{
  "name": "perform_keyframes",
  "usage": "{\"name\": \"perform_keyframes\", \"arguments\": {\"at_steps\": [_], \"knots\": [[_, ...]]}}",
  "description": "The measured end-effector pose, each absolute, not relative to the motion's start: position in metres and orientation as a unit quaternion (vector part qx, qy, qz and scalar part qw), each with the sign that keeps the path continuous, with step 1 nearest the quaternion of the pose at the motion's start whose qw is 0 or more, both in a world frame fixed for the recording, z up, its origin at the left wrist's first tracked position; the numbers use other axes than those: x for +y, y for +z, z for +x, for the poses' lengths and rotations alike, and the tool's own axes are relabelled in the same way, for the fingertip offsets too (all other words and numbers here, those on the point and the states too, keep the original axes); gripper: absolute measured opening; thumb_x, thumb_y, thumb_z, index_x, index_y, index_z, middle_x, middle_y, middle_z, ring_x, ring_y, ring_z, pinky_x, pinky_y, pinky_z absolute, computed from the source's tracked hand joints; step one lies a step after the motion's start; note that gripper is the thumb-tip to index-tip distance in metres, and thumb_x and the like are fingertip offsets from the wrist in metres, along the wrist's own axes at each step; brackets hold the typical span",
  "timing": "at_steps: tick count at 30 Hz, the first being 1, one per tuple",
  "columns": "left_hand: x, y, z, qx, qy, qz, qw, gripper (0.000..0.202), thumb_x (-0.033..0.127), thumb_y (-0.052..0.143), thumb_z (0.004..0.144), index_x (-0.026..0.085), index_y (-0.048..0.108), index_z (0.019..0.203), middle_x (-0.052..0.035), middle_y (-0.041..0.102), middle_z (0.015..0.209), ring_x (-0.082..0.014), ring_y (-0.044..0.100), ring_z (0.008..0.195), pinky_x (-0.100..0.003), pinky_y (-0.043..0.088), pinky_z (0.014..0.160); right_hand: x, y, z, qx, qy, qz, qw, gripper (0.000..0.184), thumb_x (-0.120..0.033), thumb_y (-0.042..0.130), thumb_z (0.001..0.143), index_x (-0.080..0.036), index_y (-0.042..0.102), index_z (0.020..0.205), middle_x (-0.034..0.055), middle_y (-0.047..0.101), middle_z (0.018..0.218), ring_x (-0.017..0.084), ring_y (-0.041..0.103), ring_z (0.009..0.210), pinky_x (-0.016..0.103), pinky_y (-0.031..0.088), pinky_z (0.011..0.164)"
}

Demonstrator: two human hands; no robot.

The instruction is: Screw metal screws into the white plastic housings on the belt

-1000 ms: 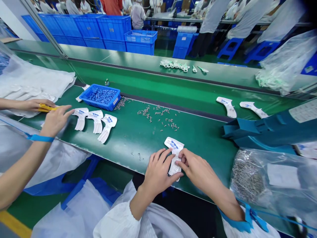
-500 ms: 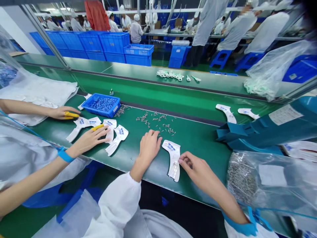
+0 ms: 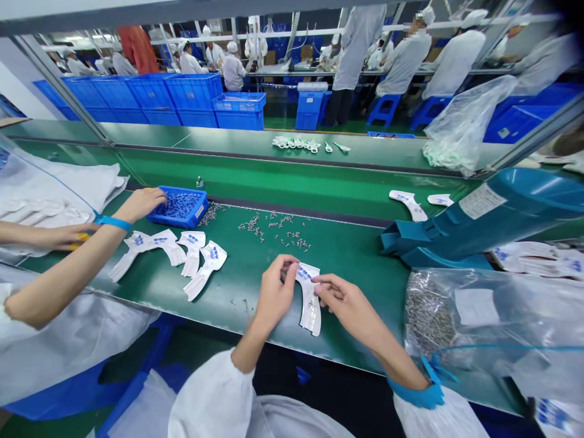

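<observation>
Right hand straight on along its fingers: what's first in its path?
The right hand would likely meet the white handle-shaped part first; fingertips look right at its edge, contact unclear.

green floor (image 3: 50,427) | blue crates (image 3: 150,91) stacked behind | blue stool (image 3: 385,111) | white pillar (image 3: 20,79) | metal post (image 3: 62,90)

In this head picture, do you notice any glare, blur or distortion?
Head view: sheen on the green tabletop, glare on the clear bag; the metal post at left leans, perhaps wide-angle distortion; the handled white piece looks fairly sharp, background workers softer; top right corner nearly black.
</observation>
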State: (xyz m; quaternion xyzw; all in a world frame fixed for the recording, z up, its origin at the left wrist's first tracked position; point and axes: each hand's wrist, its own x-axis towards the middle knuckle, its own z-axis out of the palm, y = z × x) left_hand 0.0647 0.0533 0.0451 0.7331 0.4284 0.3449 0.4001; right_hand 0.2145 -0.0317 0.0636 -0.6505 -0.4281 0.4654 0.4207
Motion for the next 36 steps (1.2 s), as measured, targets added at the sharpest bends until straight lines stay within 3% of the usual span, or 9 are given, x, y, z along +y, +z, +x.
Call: {"name": "perform_keyframes", "arguments": {"at_steps": [3, 9, 13, 17, 22, 26, 29, 36], "knots": [[0.021, 0.045, 0.073, 0.430, 0.410, 0.666, 0.452, 0.020, 0.035, 0.041, 0.102, 0.021, 0.056, 0.104, -0.0049, 0.067, 0.098, -0.0154, 0.068, 0.088, -0.026, 0.055, 0.076, -0.022, 0.061, 0.199, -0.349, 0.506, -0.605, 0.506, 0.041, -0.052, 0.069, 0.079, -0.020, 0.069, 0.104, 0.0042, 0.070, 0.084, 0.018, 0.061, 0.072, 0.029, 0.046, 0.061], [0.000, 0.040, 0.077, 0.460, 0.487, 0.572, 0.474, 0.018, 0.036, 0.050, 0.098, 0.020, 0.060, 0.100, -0.0057, 0.063, 0.102, -0.0155, 0.064, 0.092, -0.026, 0.054, 0.080, -0.019, 0.064, 0.178, -0.242, 0.566, -0.530, 0.583, 0.034, -0.047, 0.080, 0.073, -0.019, 0.074, 0.092, 0.0027, 0.068, 0.082, 0.014, 0.057, 0.068, 0.025, 0.044, 0.060], [-0.001, 0.040, 0.075, 0.459, 0.487, 0.567, 0.481, 0.018, 0.036, 0.052, 0.098, 0.021, 0.059, 0.100, -0.0035, 0.065, 0.093, -0.0141, 0.063, 0.080, -0.026, 0.054, 0.073, -0.023, 0.066, 0.176, -0.204, 0.587, -0.493, 0.609, 0.030, -0.042, 0.082, 0.073, -0.020, 0.074, 0.091, 0.0010, 0.067, 0.079, 0.011, 0.055, 0.066, 0.023, 0.044, 0.062], [-0.003, 0.041, 0.073, 0.468, 0.490, 0.582, 0.449, 0.016, 0.035, 0.052, 0.098, 0.020, 0.059, 0.097, -0.0032, 0.062, 0.092, -0.0146, 0.060, 0.082, -0.027, 0.051, 0.076, -0.023, 0.064, 0.177, -0.230, 0.566, -0.519, 0.597, 0.033, -0.042, 0.084, 0.069, -0.020, 0.074, 0.090, 0.0023, 0.070, 0.082, 0.013, 0.059, 0.069, 0.025, 0.046, 0.065], [-0.005, 0.040, 0.060, 0.444, 0.454, 0.649, 0.419, 0.011, 0.029, 0.054, 0.096, 0.021, 0.061, 0.100, -0.0049, 0.063, 0.099, -0.0188, 0.059, 0.094, -0.033, 0.048, 0.085, -0.025, 0.059, 0.193, -0.358, 0.495, -0.596, 0.521, 0.029, -0.047, 0.075, 0.077, -0.020, 0.070, 0.087, 0.0030, 0.071, 0.083, 0.019, 0.063, 0.077, 0.030, 0.048, 0.071], [-0.011, 0.028, 0.046, 0.410, 0.354, 0.765, 0.349, 0.028, 0.027, 0.061, 0.091, 0.023, 0.057, 0.119, -0.0086, 0.061, 0.118, -0.0257, 0.054, 0.114, -0.043, 0.044, 0.098, -0.033, 0.060, 0.216, -0.500, 0.463, -0.644, 0.347, 0.020, -0.040, 0.060, 0.088, -0.021, 0.068, 0.086, 0.0020, 0.070, 0.079, 0.019, 0.063, 0.075, 0.030, 0.047, 0.070], [-0.016, 0.019, 0.042, 0.400, 0.287, 0.826, 0.276, 0.037, 0.031, 0.066, 0.089, 0.022, 0.054, 0.122, -0.0104, 0.060, 0.123, -0.0289, 0.053, 0.117, -0.046, 0.044, 0.097, -0.037, 0.064, 0.225, -0.550, 0.449, -0.658, 0.250, 0.017, -0.034, 0.054, 0.089, -0.022, 0.066, 0.084, 0.0014, 0.070, 0.077, 0.019, 0.064, 0.073, 0.030, 0.046, 0.068], [-0.017, 0.013, 0.043, 0.383, 0.256, 0.858, 0.228, 0.037, 0.037, 0.073, 0.083, 0.022, 0.057, 0.113, -0.0073, 0.066, 0.111, -0.0290, 0.057, 0.108, -0.046, 0.046, 0.092, -0.035, 0.065, 0.225, -0.589, 0.376, -0.688, 0.197, 0.015, -0.028, 0.053, 0.089, -0.024, 0.065, 0.082, 0.0004, 0.070, 0.078, 0.020, 0.064, 0.074, 0.029, 0.043, 0.066]]}}
